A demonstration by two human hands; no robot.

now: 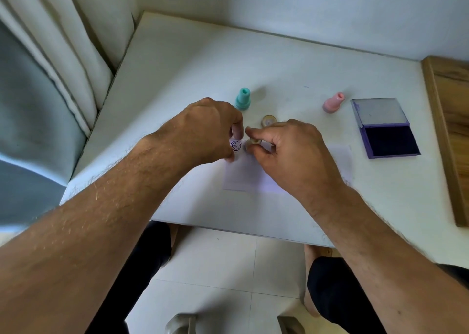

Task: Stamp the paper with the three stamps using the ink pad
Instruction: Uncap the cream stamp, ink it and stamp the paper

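A white paper [250, 176] lies on the white table [193, 61], with one round purple print [236, 146] near its upper left corner. My left hand [210, 130] presses its fingertips on the paper beside that print. My right hand [286, 150] grips a yellowish stamp [253, 142], base down on the paper just right of the print. A round yellowish cap [269, 121] lies just behind my hands. The teal stamp [243, 99] stands upright behind my left hand. Further right stands the pink stamp [333, 103]. The purple ink pad [389, 136] lies open at the right.
A wooden board [451, 120] runs along the table's right edge. A curtain [58, 54] hangs at the left. The wall stands right behind the table. My knees and the tiled floor [228, 270] show below the table's front edge.
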